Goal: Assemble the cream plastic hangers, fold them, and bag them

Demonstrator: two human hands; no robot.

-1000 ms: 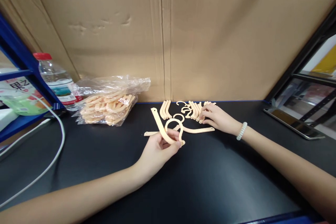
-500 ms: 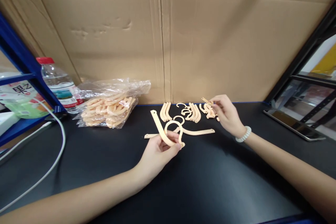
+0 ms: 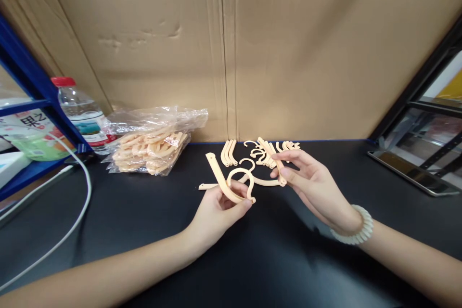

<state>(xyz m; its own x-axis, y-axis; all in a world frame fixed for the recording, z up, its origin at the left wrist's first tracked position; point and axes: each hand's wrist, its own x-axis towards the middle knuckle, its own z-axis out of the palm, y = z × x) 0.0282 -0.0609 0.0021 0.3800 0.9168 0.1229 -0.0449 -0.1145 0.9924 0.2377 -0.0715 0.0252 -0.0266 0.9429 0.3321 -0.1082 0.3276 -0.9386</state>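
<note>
While left hand (image 3: 220, 209) pinches hook-and-arm piece (image 3: 218, 173) slanting up-left, right hand (image 3: 314, 185) clamps short bar (image 3: 270, 152), likewise tilted up-left

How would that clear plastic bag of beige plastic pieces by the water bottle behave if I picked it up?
The clear plastic bag of beige pieces would probably sag and crinkle; its film lies loose and wrinkled. Likely light: the left hand holds a similar curved beige piece by fingertips, the right hand a thin beige strip.

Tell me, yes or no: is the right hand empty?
No, the right hand pinches a curved beige piece between thumb and fingers, while the left hand grips a hooked piece.
</note>
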